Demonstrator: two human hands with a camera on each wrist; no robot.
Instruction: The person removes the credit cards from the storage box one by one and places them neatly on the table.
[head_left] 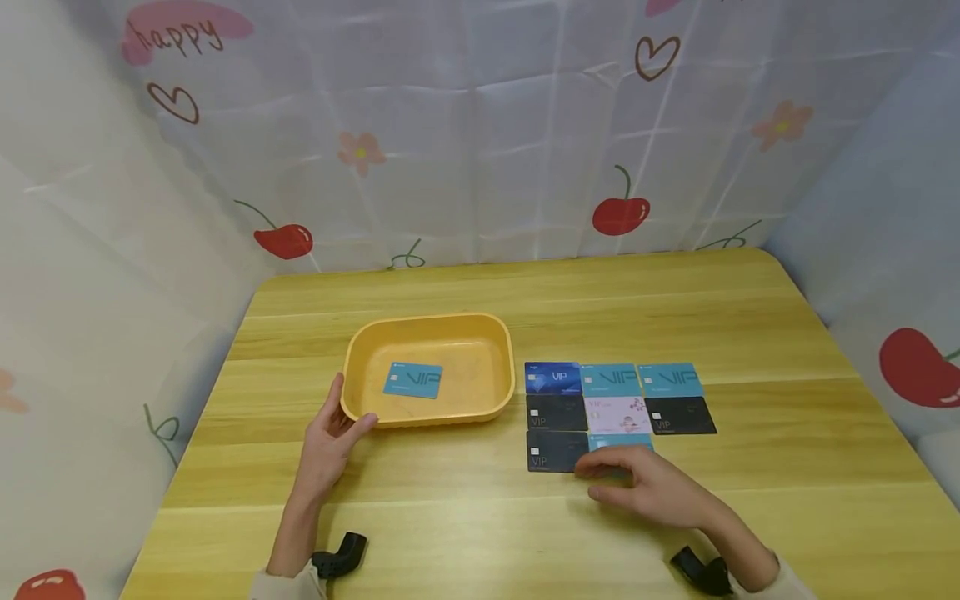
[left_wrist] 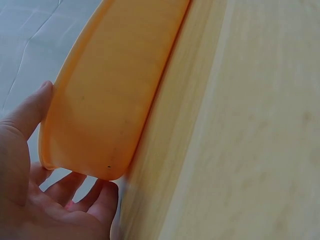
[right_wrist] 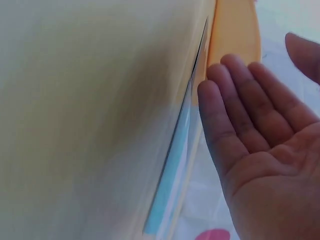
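My left hand point(head_left: 326, 450) holds the left near corner of a yellow plastic basin point(head_left: 504, 400), thumb at the near side and fingers around the end. In the left wrist view the fingers point(left_wrist: 104, 202) curl by the basin's end wall point(left_wrist: 107, 100). Inside the basin lies one teal VIP card point(head_left: 405, 385). My right hand point(head_left: 652, 487) is over the bottom row of cards, partly covering a teal card point(head_left: 622, 440). Its fingertips reach the edge of a black card point(head_left: 557, 452). The right wrist view shows those fingers point(right_wrist: 245, 95) extended, with nothing held.
Right of the basin, cards lie edge to edge in rows: a dark blue card point(head_left: 552, 378), teal cards point(head_left: 609, 380), black cards point(head_left: 681, 415) and a pink one point(head_left: 617, 415). The wooden table point(head_left: 450, 517) meets a patterned curtain point(head_left: 472, 167) behind.
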